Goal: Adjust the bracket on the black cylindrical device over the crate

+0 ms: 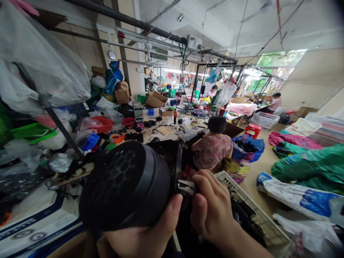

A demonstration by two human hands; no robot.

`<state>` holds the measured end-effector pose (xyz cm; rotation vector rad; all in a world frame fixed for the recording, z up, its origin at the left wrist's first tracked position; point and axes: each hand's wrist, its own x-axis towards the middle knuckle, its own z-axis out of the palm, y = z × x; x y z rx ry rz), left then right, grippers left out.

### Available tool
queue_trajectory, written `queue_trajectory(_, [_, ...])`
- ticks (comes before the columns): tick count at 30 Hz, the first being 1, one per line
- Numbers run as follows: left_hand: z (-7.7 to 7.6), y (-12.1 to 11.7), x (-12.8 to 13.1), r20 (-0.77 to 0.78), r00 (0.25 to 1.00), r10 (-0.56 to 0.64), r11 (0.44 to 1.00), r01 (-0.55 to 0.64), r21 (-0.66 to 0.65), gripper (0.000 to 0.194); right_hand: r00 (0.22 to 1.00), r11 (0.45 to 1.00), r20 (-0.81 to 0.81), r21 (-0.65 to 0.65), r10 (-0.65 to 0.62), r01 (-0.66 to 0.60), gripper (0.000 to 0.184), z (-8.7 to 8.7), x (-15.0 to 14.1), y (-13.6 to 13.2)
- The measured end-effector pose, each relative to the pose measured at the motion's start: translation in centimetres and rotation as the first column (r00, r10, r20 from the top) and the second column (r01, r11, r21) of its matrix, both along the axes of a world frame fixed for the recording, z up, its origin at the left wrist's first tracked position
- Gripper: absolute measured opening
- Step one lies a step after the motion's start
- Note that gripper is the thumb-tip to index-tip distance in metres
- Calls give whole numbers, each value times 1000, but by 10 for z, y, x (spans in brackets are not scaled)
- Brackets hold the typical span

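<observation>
Looks like the left hand (147, 234) has its grip wrapped under a chunky black housing (126, 186), up front left of the pale crate (264, 218), probably to steady it, while the right hand (215, 208) clutches a small metal tool (186, 187) by the housing's edge, I guess for close control.

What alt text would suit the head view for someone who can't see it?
A left hand holds a large, rounded black part with a honeycomb-patterned face, while the right hand grips a small metal tool at its side. Beyond, amid workshop clutter, a person in a red-and-white patterned top faces away.
</observation>
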<state>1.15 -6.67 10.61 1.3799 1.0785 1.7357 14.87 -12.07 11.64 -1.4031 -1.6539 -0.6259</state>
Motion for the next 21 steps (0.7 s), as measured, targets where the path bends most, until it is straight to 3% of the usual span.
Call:
queue_trajectory(4, [8, -2, 3, -12, 999, -35, 999, 35, 31, 69, 1000, 1000, 16, -1, 20, -20, 35, 1, 3, 2])
queue_trajectory(9, [17, -6, 6, 228, 967, -114, 981, 146, -127, 72, 998, 1000, 48, 11, 26, -27, 37, 2, 6, 4])
queue_trajectory(13, [26, -6, 9, 315, 946, -82, 978, 137, -158, 69, 996, 999, 85, 13, 35, -36, 37, 3, 9, 6])
queue_trajectory(18, [35, -1, 1, 318, 900, -299, 892, 381, -241, 76, 991, 999, 124, -6, 46, -45, 41, 4, 16, 6])
queue_trajectory(21, [41, 0, -2, 268, 916, -297, 881, 372, -294, 67, 989, 999, 146, -26, 35, -32, 42, 5, 19, 5])
